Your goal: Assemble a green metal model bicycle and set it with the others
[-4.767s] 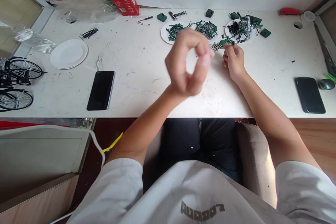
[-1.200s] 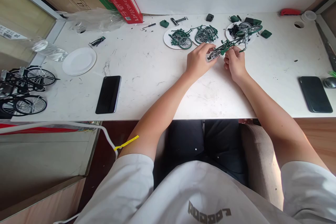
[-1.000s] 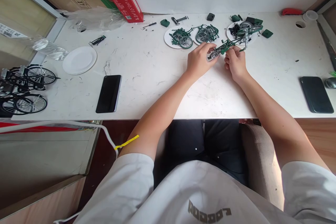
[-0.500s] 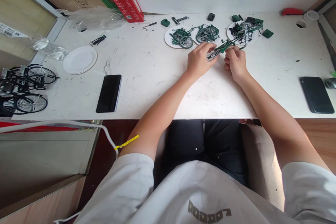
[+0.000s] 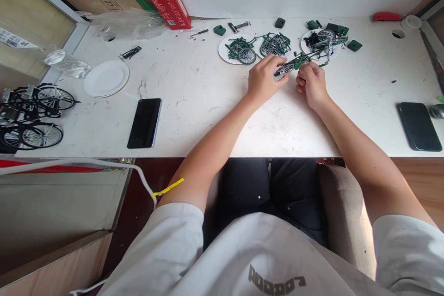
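A green and silver model bicycle (image 5: 297, 62), partly assembled, is held tilted above the white table between both hands. My left hand (image 5: 263, 76) grips its silver end on the left, thumb and fingers closed around it. Pinched fingers of my right hand (image 5: 314, 84) press against the green frame near its middle; whether a small part sits between them is hidden. Just behind are white plates with green bicycle parts: one plate (image 5: 223, 55) on the left, and a right-hand plate (image 5: 305, 45) with dark and green pieces, partly covered by the held model.
Black model bicycles (image 5: 38, 115) stand at the left edge near stacked white plates (image 5: 107, 78). One phone (image 5: 144, 123) lies left, another dark phone (image 5: 419, 126) right. A red box (image 5: 169, 2), plastic wrap (image 5: 128, 24) and small green blocks (image 5: 354, 45) line the back.
Both hands keep their hold on the model bicycle, with only a very slight shift of its right end. The whole view has moved a little.
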`<action>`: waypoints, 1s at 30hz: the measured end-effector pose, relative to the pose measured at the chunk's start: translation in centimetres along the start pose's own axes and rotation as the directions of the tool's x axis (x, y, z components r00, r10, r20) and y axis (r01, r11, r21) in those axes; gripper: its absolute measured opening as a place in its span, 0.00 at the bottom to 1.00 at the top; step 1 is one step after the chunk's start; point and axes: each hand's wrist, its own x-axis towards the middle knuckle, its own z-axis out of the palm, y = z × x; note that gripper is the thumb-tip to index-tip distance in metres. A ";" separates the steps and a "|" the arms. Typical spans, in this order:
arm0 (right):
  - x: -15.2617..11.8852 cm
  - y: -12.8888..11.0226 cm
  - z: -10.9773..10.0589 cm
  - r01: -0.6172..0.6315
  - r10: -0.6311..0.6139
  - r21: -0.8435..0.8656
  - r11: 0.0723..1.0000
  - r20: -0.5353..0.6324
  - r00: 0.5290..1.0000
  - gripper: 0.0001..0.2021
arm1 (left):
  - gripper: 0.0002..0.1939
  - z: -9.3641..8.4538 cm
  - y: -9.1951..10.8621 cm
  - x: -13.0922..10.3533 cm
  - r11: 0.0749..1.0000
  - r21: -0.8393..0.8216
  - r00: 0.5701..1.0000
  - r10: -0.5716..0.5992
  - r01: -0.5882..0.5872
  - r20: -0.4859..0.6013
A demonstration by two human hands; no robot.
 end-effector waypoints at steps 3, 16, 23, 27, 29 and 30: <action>0.1 0.2 -0.1 0.006 -0.006 -0.012 1.000 0.003 1.000 0.41 | 0.14 -0.6 0.8 0.1 0.999 -0.034 0.999 -0.036 0.036 0.011; 0.3 0.4 -0.3 0.020 -0.020 -0.073 0.997 -0.002 1.000 0.40 | 0.18 -0.9 1.7 0.0 0.992 -0.074 0.994 -0.102 0.105 0.037; 0.4 0.9 -0.4 0.053 -0.055 -0.106 0.993 -0.014 0.998 0.36 | 0.15 -1.1 1.7 0.2 0.998 -0.040 0.996 -0.044 0.048 0.082; 0.6 1.4 -0.5 0.061 -0.068 -0.151 0.987 -0.040 0.997 0.36 | 0.15 -0.8 1.7 0.2 0.997 -0.048 0.992 -0.052 0.058 0.111; 0.7 1.6 -0.5 0.098 -0.107 -0.171 0.980 -0.046 0.993 0.38 | 0.14 -0.6 1.6 0.2 0.995 -0.068 0.991 -0.066 0.075 0.117; 0.8 1.7 -0.6 0.122 -0.132 -0.183 0.976 -0.044 0.990 0.39 | 0.14 -0.5 1.6 0.2 0.993 -0.081 0.990 -0.079 0.089 0.118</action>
